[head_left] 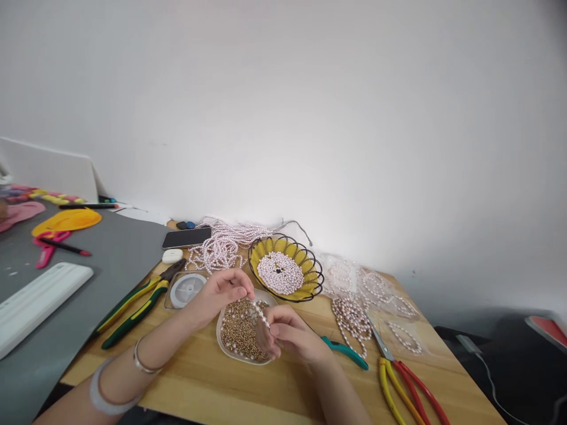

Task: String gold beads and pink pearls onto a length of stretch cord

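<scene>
Between my two hands runs a short string of pearly beads [260, 313], slanting down to the right. My left hand [228, 287] pinches its upper end between thumb and fingertips. The lower end is pinched by my right hand [290, 333], its fingers curled and partly hiding one another. Just below both hands stands a white tub [220, 348] of small gold beads [241, 324] with a few pearly ones mixed in. Behind it sits a yellow basket [305, 293] with a black wire rim, holding loose pale pink beads [281, 273].
Green-yellow pliers [137, 301] and a white spool [188, 290] lie left. Beaded strands [221, 251] and a phone [186, 238] are behind. To the right are bagged bead loops [376, 289], a teal-handled tool [348, 351] and red- and yellow-handled tools [401, 378]. A wall stands behind.
</scene>
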`<state>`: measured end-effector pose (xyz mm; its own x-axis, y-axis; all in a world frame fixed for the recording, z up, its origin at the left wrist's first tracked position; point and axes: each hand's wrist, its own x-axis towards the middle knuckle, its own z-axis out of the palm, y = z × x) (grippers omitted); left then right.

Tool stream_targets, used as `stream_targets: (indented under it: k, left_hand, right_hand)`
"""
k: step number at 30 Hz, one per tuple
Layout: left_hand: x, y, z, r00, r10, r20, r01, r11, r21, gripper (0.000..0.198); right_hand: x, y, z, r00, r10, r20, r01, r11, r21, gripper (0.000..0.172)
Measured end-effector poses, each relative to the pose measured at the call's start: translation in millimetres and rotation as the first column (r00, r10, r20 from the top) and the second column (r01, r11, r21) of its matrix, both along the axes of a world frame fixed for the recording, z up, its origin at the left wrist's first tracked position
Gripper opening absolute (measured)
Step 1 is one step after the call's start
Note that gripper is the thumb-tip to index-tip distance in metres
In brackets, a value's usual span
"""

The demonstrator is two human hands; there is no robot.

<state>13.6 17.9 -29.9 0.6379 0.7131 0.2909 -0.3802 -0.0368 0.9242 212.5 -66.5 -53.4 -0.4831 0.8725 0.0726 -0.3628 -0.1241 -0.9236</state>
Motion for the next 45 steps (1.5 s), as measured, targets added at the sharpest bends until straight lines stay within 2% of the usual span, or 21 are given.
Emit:
stream_targets:
  k: [4,7,11,14,18,23,28,32,35,40,45]
  left_hand:
    - [1,-1,2.4,0.998,-0.07,-0.006,0.07,0.997,-0.026,0.029]
    - [1,-1,3.0,0.997,-0.074,-0.026,0.073,0.997,-0.02,0.027]
    - [0,-1,2.9,0.997,-0.035,-0.066,0.036,0.999,0.01,0.031]
    - [0,0,1.3,0.996,-0.004,-0.094,0.006,1.0,0.024,0.036]
    - [3,1,-1.7,0.995,0.047,-0.086,-0.048,0.999,-0.002,0.029]
    - [5,2,-0.2,0.983,0.114,-0.146,-0.121,0.992,-0.034,0.027]
    - [6,1,3.2,0.979,0.115,-0.171,-0.12,0.993,-0.018,0.025]
    - [7,1,3.3,0.98,0.111,-0.165,-0.111,0.994,0.007,0.025]
    - [7,1,2.2,0.982,0.128,-0.135,-0.129,0.992,0.0,0.025]
    - [4,0,2.3,0.988,0.144,-0.052,-0.147,0.987,-0.067,0.027]
    - [4,-1,6.8,0.988,0.155,-0.003,-0.155,0.986,-0.068,0.03]
  right_hand:
    - [-3,1,2.8,0.99,-0.049,0.13,0.041,0.997,0.064,0.04]
    - [-7,3,4.1,0.971,-0.127,0.202,0.094,0.982,0.162,0.04]
    - [-11,4,5.0,0.912,-0.303,0.277,0.205,0.921,0.332,0.038]
    - [-11,5,4.6,0.879,-0.385,0.282,0.254,0.878,0.406,0.037]
    - [-9,6,2.4,0.874,-0.407,0.267,0.282,0.87,0.405,0.036]
    - [-10,7,2.3,0.851,-0.41,0.329,0.265,0.875,0.406,0.038]
    - [-12,6,5.1,0.812,-0.393,0.431,0.2,0.882,0.427,0.034]
    - [-12,7,3.6,0.778,-0.407,0.478,0.156,0.863,0.481,0.032]
    - [-13,7,2.0,0.755,-0.447,0.481,0.158,0.835,0.528,0.032]
    - [-12,7,2.6,0.755,-0.523,0.394,0.231,0.776,0.586,0.032]
    - [-9,7,5.3,0.706,-0.624,0.335,0.267,0.673,0.69,0.032]
